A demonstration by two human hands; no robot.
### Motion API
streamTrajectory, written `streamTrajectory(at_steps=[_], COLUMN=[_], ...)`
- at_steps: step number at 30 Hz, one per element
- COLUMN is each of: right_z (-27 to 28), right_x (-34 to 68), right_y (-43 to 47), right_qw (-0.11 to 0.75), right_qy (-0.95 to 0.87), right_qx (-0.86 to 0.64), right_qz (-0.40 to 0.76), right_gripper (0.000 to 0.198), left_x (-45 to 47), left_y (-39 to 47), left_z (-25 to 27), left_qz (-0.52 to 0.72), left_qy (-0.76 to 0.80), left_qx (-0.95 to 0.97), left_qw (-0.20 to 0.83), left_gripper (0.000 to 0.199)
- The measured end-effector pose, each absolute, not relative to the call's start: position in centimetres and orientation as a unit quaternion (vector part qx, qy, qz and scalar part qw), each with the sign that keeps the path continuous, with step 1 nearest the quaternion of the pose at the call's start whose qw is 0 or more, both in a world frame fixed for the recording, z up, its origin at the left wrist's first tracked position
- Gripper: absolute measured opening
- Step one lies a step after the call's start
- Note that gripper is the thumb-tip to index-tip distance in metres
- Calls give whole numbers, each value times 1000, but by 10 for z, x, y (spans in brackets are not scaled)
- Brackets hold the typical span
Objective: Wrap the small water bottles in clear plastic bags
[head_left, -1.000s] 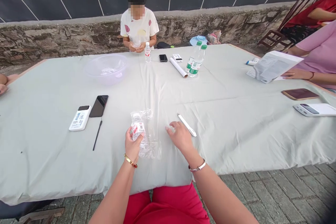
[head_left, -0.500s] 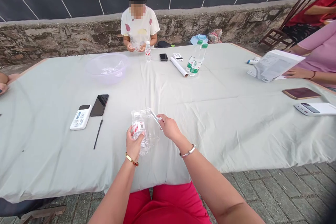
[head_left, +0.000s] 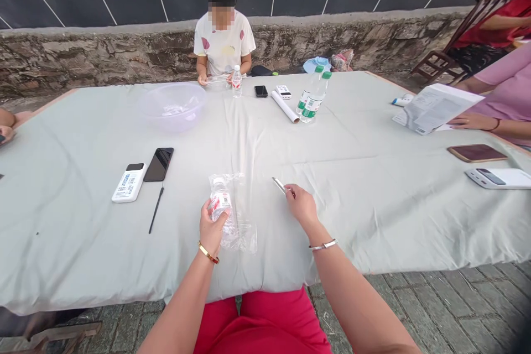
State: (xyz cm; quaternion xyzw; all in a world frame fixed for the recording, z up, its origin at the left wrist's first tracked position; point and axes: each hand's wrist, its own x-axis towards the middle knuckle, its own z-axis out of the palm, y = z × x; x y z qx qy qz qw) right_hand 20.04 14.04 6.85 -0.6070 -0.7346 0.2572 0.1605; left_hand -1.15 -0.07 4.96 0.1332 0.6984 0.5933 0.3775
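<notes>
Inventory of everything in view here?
small bottles: 2, clear, held and far edge
wrapper: 1, clear, touching held bottle
slim tool: 1, pale, held
power banks: 3, white, left, far, right
phones: 3, black or brown, beside power banks
strap: 1, black, left
large bottles: 2, clear, far middle
roll: 1, white, far
basin: 1, lilac, far left
paper: 1, white, right
tablecloth: 1, pale grey, centre
people: 4, varied clothing, around
wall: 1, dark, behind
left hand: 1, bare, on bottle
right hand: 1, bare, on tool

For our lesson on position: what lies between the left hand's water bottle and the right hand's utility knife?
In the head view: clear plastic film beside the water bottle, then pale tablecloth toward the utility knife.
</notes>
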Motion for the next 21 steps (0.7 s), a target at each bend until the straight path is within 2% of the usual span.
streamTrajectory(at_steps=[3, 6, 9, 11, 13, 15, 21], right_z=[46, 50, 62, 62, 55, 45, 37], right_x=[193, 179, 149, 126, 108, 100, 110], right_y=[146, 134, 107, 89, 77, 74, 85], right_qw=[149, 162, 229, 220, 201, 207, 247], right_qy=[-758, -768, -771, -756, -727, -706, -698], right_qx=[-625, -614, -553, -503, -503, -528, -555], right_qz=[112, 89, 218, 357, 423, 425, 379], right_gripper=[30, 31, 39, 50, 41, 25, 26], left_x=[-12, -12, -11, -9, -10, -15, -33], left_y=[-4, -6, -7, -7, -8, -10, -11], left_z=[51, 52, 54, 57, 61, 64, 62], left_qz=[619, 641, 650, 655, 665, 675, 659], left_qy=[652, 625, 619, 618, 605, 582, 554], left_qx=[99, 71, 60, 58, 62, 68, 67], left_qw=[427, 441, 437, 432, 433, 448, 505], left_gripper=[65, 59, 58, 59, 58, 56, 40])
